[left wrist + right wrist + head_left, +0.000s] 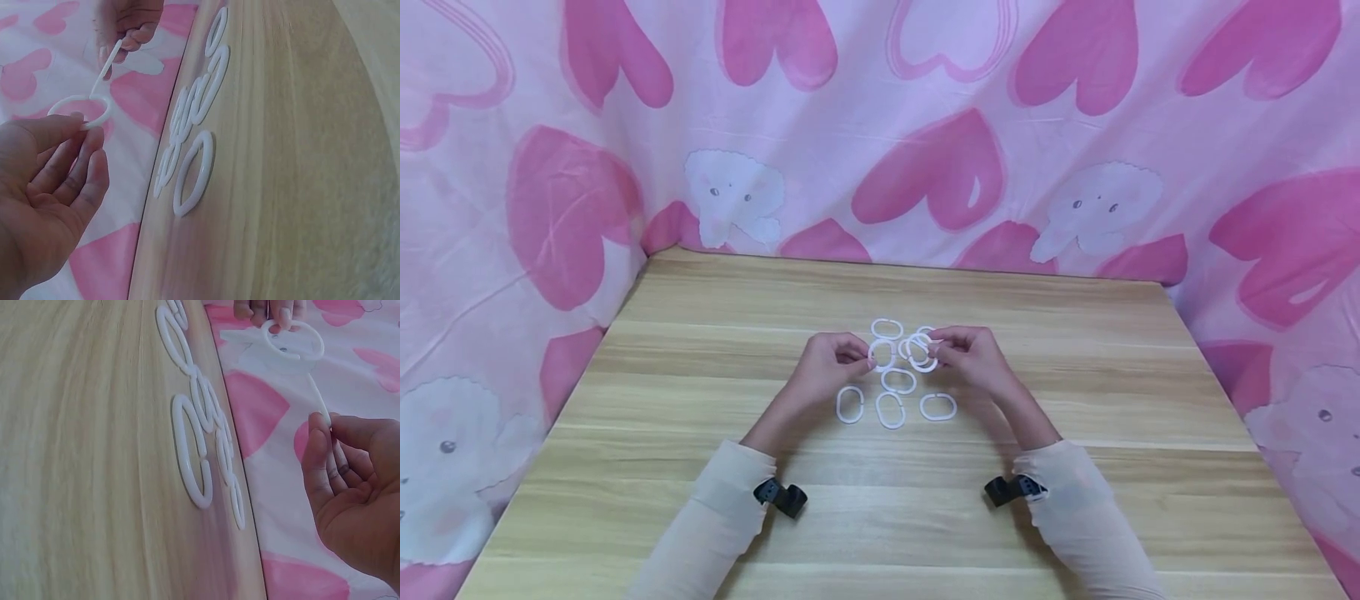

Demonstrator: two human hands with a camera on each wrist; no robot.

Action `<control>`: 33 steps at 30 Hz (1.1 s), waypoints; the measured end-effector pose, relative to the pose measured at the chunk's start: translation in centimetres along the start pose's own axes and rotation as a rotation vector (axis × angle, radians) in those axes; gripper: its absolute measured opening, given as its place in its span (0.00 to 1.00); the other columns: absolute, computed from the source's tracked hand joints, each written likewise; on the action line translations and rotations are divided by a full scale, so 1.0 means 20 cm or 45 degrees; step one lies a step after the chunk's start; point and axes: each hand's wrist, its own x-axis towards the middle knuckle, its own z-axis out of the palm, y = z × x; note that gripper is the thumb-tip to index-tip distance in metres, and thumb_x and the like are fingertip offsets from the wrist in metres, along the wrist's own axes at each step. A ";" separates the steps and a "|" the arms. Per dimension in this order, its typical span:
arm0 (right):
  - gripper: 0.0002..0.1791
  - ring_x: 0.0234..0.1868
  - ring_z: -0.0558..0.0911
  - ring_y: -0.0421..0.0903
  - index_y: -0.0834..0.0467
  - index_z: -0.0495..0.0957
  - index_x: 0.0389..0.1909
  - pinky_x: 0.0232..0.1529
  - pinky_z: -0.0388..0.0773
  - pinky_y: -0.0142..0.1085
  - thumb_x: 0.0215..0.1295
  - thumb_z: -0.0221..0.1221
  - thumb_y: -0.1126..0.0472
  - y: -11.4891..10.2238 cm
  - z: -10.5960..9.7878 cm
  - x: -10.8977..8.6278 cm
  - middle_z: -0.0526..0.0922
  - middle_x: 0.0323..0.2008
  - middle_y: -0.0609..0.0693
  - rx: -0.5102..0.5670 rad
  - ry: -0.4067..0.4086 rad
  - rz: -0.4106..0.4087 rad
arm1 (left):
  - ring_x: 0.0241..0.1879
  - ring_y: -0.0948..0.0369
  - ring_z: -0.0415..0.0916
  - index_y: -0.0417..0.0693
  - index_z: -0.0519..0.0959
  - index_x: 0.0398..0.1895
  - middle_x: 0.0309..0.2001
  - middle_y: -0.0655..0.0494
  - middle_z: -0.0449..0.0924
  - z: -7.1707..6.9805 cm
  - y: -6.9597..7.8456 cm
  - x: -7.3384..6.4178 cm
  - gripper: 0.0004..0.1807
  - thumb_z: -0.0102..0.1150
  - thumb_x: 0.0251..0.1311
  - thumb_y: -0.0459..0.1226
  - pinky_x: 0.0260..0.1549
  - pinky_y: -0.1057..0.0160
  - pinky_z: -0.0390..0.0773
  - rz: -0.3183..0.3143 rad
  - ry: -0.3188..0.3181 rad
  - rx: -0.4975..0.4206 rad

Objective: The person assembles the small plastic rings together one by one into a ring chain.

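The wrist views, unlike the head's, plainly show the left ring (76, 97) and right ring (319, 397) raised off the table (895, 525). Left hand (50, 194) and right hand (356, 494) each pinch one between thumb and fingers.

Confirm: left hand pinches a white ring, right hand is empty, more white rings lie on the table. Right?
No: the right hand isn't empty; it pinches a white ring too, per the right wrist view. Left hand and rings on the table: as you say.
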 end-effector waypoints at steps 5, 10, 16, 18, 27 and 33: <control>0.17 0.27 0.82 0.31 0.79 0.77 0.53 0.34 0.85 0.28 0.66 0.58 0.74 0.00 0.03 0.00 0.89 0.33 0.59 0.026 -0.005 0.001 | 0.32 0.65 0.83 0.38 0.84 0.36 0.34 0.45 0.88 0.02 0.01 0.00 0.04 0.69 0.59 0.29 0.38 0.69 0.84 -0.002 -0.010 -0.013; 0.17 0.26 0.81 0.32 0.79 0.78 0.52 0.34 0.86 0.30 0.65 0.59 0.74 -0.01 0.05 0.00 0.89 0.30 0.55 0.038 -0.009 0.011 | 0.30 0.67 0.81 0.36 0.85 0.35 0.33 0.43 0.88 0.03 0.00 0.01 0.04 0.68 0.58 0.29 0.35 0.72 0.82 0.009 -0.020 -0.036; 0.17 0.25 0.81 0.31 0.79 0.77 0.52 0.33 0.86 0.31 0.65 0.59 0.74 -0.01 0.06 0.01 0.89 0.29 0.51 0.054 -0.008 0.001 | 0.28 0.68 0.80 0.36 0.85 0.33 0.32 0.43 0.88 0.04 0.00 0.01 0.04 0.69 0.57 0.29 0.33 0.72 0.81 0.025 -0.039 -0.032; 0.17 0.25 0.81 0.31 0.80 0.77 0.52 0.33 0.86 0.31 0.65 0.59 0.74 -0.01 0.07 0.01 0.89 0.29 0.50 0.063 -0.007 -0.005 | 0.28 0.68 0.80 0.35 0.85 0.33 0.32 0.43 0.89 0.04 -0.01 0.01 0.04 0.70 0.57 0.29 0.33 0.72 0.82 0.038 -0.041 -0.024; 0.17 0.25 0.82 0.35 0.80 0.77 0.52 0.33 0.86 0.32 0.65 0.60 0.74 0.00 0.10 0.00 0.87 0.31 0.64 0.039 -0.038 -0.009 | 0.30 0.69 0.81 0.35 0.86 0.34 0.34 0.41 0.89 0.05 -0.01 0.02 0.04 0.70 0.58 0.29 0.35 0.72 0.83 0.078 -0.083 -0.029; 0.16 0.30 0.83 0.32 0.79 0.77 0.52 0.37 0.87 0.31 0.66 0.59 0.74 0.01 0.10 0.00 0.86 0.41 0.73 0.048 0.007 -0.007 | 0.32 0.66 0.82 0.34 0.85 0.34 0.34 0.40 0.88 0.06 -0.02 0.01 0.03 0.68 0.58 0.28 0.36 0.71 0.84 0.107 -0.135 -0.047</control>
